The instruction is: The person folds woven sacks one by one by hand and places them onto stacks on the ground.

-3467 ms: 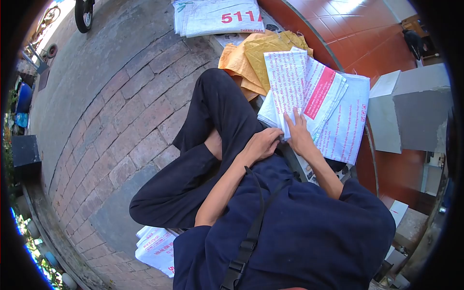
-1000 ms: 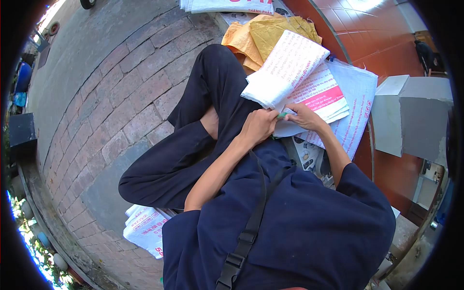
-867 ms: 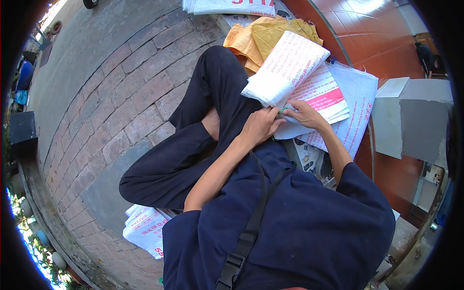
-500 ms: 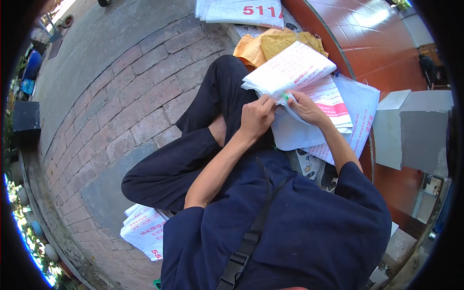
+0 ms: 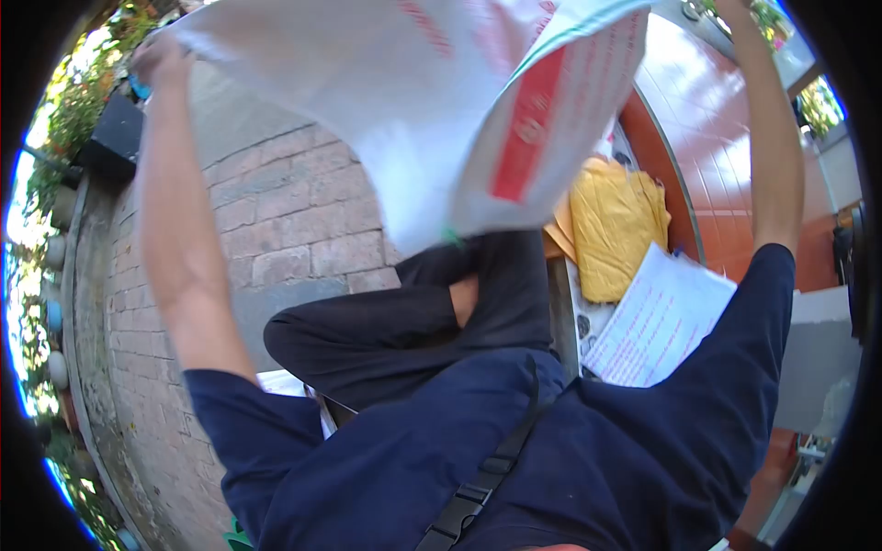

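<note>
A large white woven plastic sack (image 5: 404,119) with red print and a green-edged border hangs spread out in the air, slightly blurred by motion. My left hand (image 5: 163,60), raised at the upper left, is closed on the sack's left corner. My right arm reaches up at the upper right, and its hand lies beyond the top edge of the view. Under the sack are my crossed legs in dark trousers. The sack's lowest corner hangs just above them.
To the right lie a folded yellow sack (image 5: 620,230) and a white sheet with red print (image 5: 660,317). Brick paving (image 5: 276,216) spreads on the left, with a dark planter box (image 5: 115,138) farther out. A reddish tiled floor (image 5: 703,138) lies at the right, near a grey block (image 5: 818,354).
Both arms have lifted and swung wide apart from in front of my lap. The folded white sack is now opened out and raised. The stack at the right is partly uncovered.
</note>
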{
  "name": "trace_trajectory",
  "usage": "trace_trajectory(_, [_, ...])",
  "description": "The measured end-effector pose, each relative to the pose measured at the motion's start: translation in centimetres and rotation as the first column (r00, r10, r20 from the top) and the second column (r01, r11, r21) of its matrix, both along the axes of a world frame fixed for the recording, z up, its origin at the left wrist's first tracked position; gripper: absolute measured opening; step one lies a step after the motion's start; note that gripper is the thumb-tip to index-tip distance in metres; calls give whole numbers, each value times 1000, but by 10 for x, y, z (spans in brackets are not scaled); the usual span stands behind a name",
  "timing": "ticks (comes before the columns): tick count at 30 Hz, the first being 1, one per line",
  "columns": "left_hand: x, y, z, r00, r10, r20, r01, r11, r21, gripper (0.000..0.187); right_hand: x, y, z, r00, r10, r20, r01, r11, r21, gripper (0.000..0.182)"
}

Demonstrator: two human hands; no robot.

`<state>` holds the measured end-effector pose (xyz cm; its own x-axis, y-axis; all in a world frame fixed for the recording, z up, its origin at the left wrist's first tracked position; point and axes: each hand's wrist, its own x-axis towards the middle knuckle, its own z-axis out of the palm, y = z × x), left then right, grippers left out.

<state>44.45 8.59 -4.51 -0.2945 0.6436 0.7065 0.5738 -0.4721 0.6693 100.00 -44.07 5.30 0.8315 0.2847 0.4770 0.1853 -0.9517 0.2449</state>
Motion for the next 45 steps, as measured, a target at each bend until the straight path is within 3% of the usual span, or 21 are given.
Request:
trace_trajectory(1, [-46,10,34,968,66,242,-6,970,-241,34,-27,-11,34,977,-209,50,208,862,-462,78])
trace_trajectory(2, [-95,51,57,945,186,268,-158,980,-121,34,-45,-18,40,969,-224,108,247,818,-519,72])
trace_trajectory(4, [-188,66,91,907,182,378,-205,979,20,32,-26,-18,33,974,-72,215,107,982,-156,62])
trace_trajectory(6, [-268,73,104,864,226,451,-258,966,10,35,7,-11,17,899,181,398,-287,931,224,56])
trace_trajectory(10, [-354,33,88,822,-117,558,22,985,174,32,35,21,0,550,552,627,-833,309,459,58])
trace_trajectory(14, [-407,36,44,773,-208,599,149,978,148,16,-43,64,-53,401,748,529,-357,-405,842,62])
trace_trajectory(20, [-468,62,-136,503,-416,758,486,861,149,37,-127,16,-189,215,889,405,-536,-239,809,44])
trace_trajectory(22, [-408,-10,-148,84,1,996,324,946,-28,55,-217,6,-209,-32,937,347,-388,-331,860,31])
trace_trajectory(23, [-398,-16,-160,105,10,994,356,933,-47,62,-255,5,-213,-158,936,315,-483,-351,802,34])
trace_trajectory(24, [-392,-18,-172,128,16,992,386,920,-65,69,-263,2,-217,-25,959,283,-387,-270,882,40])
trace_trajectory(25, [-369,-34,-181,130,96,987,473,869,-147,77,-298,2,-227,-158,962,224,-368,-268,890,41])
trace_trajectory(26, [-339,-54,-192,141,181,973,557,798,-229,84,-318,2,-236,-236,955,177,-572,-284,769,34])
trace_trajectory(28, [-308,-58,-261,440,180,880,661,598,-453,100,-375,11,-253,-394,919,33,-673,-312,671,31])
trace_trajectory(31, [-207,-159,-322,579,142,803,727,356,-587,108,-440,29,-289,-612,769,-185,-690,-405,600,28])
trace_trajectory(32, [-181,-187,-345,580,190,792,747,264,-611,108,-459,36,-307,-662,718,-215,-656,-416,629,26])
trace_trajectory(34, [-142,-242,-368,227,-224,948,972,113,-206,78,-498,47,-308,-732,653,-195,-589,-463,662,28])
trace_trajectory(35, [-144,-265,-396,155,-447,881,982,170,-86,76,-512,54,-313,-760,623,-186,-547,-458,700,29])
trace_trajectory(36, [-147,-282,-398,155,-434,887,981,173,-87,76,-523,59,-318,-785,594,-174,-504,-450,738,30])
trace_trajectory(41, [-163,-331,-345,-139,30,990,967,221,129,86,-547,69,-332,-844,496,-205,-414,-360,836,32])
trace_trajectory(43, [-176,-352,-308,-132,37,991,959,259,118,81,-552,65,-331,-902,353,-247,-340,-233,911,33])
trace_trajectory(45, [-191,-360,-299,158,-57,986,958,250,-139,58,-552,63,-319,-941,249,-227,-264,-124,957,34])
